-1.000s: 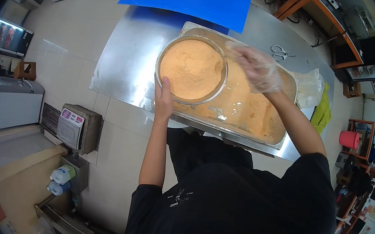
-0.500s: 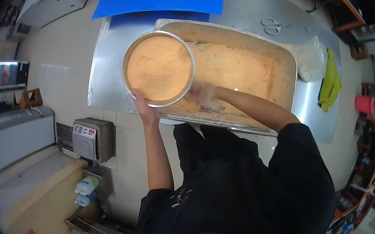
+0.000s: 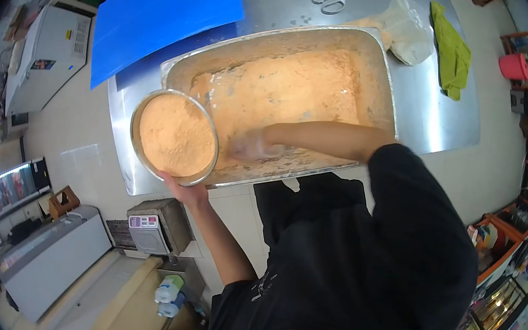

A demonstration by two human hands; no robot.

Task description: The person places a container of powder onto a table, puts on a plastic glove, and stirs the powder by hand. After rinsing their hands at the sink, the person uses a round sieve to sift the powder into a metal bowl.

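Note:
A round metal-rimmed container (image 3: 178,136) holds a heap of pale orange powder. My left hand (image 3: 186,188) grips its near rim from below, with the thumb over the edge. Whether its bottom is solid or mesh is hidden. It sits over the near left corner of a large rectangular metal tray (image 3: 385,91). More orange powder (image 3: 286,95) covers much of the tray's floor, with scraped streaks of metal showing. My right hand (image 3: 254,145) is low in the tray, just right of the round container. Motion smears its fingers, so what they hold does not show.
The tray stands on a steel table (image 3: 427,122). A blue sheet (image 3: 170,15) lies at the far left. Scissors (image 3: 331,0), a clear plastic bag (image 3: 411,41) and a green cloth (image 3: 450,53) lie beyond the tray. A weighing scale (image 3: 149,233) stands near the table's left front.
The whole view has turned and shifted. The round container now sits farther toward the tray's left end, and the powder in it looks rougher. My right hand stays low in the tray, still blurred.

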